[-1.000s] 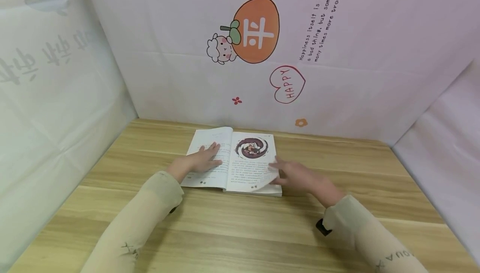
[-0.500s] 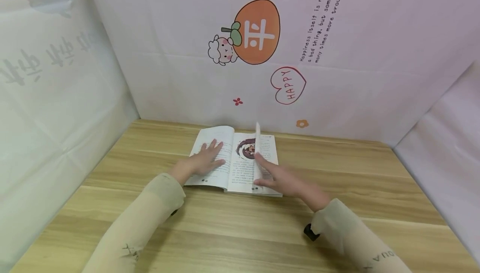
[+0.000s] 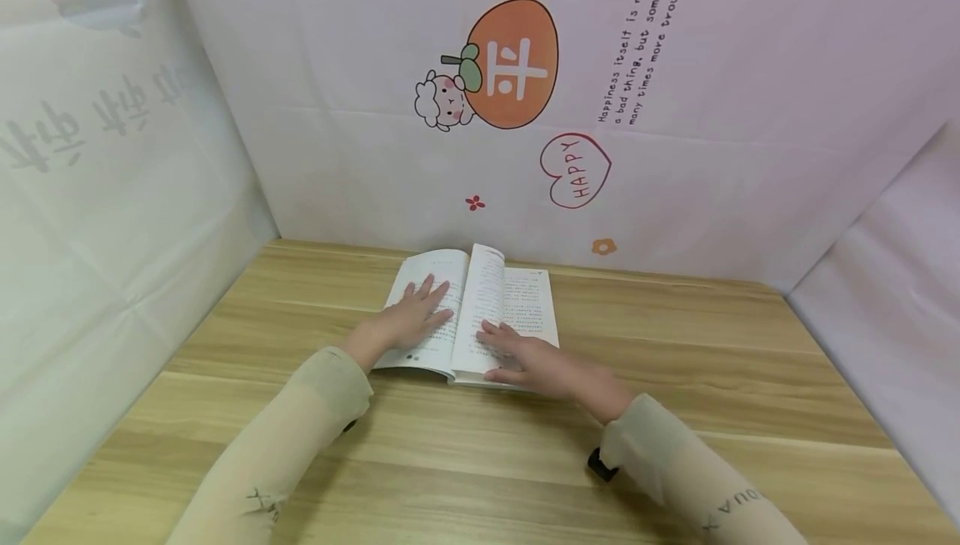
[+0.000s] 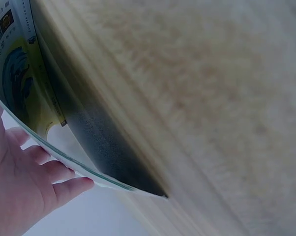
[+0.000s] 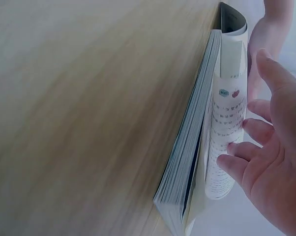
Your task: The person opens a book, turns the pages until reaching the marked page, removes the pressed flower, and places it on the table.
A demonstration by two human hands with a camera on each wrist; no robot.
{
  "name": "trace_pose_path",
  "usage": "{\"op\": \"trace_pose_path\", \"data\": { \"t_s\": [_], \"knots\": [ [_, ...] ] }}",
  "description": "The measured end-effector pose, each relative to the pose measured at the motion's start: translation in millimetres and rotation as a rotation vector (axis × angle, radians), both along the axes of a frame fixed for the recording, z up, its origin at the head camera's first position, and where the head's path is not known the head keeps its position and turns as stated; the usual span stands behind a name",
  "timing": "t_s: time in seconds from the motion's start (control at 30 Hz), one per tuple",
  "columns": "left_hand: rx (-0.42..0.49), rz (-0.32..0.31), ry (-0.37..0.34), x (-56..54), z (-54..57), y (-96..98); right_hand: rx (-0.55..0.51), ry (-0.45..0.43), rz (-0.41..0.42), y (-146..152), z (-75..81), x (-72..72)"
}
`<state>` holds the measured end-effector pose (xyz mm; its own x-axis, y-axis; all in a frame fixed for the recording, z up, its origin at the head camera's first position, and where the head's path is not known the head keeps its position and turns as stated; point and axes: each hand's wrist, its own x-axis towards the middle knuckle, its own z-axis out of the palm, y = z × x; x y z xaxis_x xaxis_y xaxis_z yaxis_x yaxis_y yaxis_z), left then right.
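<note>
An open paperback book (image 3: 529, 303) lies on the wooden table. My left hand (image 3: 407, 319) rests on its left page (image 3: 442, 264), fingers spread. From below, the left wrist view shows the coloured back cover (image 4: 21, 88) bowed up off the table, with the left hand (image 4: 37, 182) against the page side. A single page (image 3: 483, 291) stands curled up near the spine, bending leftward. The fingers of my right hand (image 3: 532, 364) touch this page from its right. In the right wrist view the right hand (image 5: 273, 157) has its fingertips against the curled page (image 5: 224, 128).
The wood-grain table (image 3: 480, 462) extends around the book. A white printed cloth wall (image 3: 360, 178) rises right behind it, with more cloth at the left (image 3: 127, 220) and right (image 3: 900, 278). A black strap (image 3: 602, 466) shows at the right sleeve.
My right hand has moved left, sweeping the page up from the right side until it curls over near the spine. The left hand has stayed on the left page.
</note>
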<state>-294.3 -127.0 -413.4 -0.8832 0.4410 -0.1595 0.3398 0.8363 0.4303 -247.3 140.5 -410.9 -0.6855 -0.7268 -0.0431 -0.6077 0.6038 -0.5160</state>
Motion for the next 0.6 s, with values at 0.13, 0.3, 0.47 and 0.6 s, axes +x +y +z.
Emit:
{"op": "trace_pose_path", "data": {
  "t_s": [0.13, 0.3, 0.47, 0.6],
  "knots": [
    [0.031, -0.003, 0.005, 0.1, -0.1, -0.4, 0.007, 0.01, 0.014, -6.7, 2.1, 0.4],
    [0.075, 0.004, 0.033, 0.5, 0.9, 0.3, 0.011, 0.002, 0.029, -15.8, 4.1, 0.0],
    [0.125, 0.012, 0.082, 0.0, 1.8, 2.1, 0.017, 0.013, 0.057, -25.4, 3.8, -1.3],
    [0.105, 0.002, 0.094, -0.6, 2.0, 4.3, 0.009, 0.018, 0.087, -32.3, 4.2, -1.7]
  ]
}}
